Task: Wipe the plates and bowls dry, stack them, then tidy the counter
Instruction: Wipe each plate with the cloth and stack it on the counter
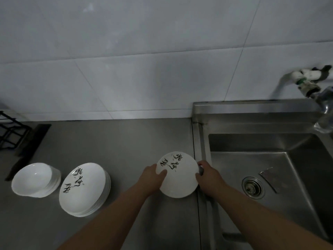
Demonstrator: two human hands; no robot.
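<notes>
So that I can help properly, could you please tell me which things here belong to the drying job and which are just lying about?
Job: held plate, gripped by left hand and right hand; plate stack; bowl stack.
Lying about: sink, tap, stove grate.

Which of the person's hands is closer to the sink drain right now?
Right. The right hand grips the plate at its right rim, by the sink edge, left of the drain. The left hand grips the opposite rim, farther away over the counter.
</notes>
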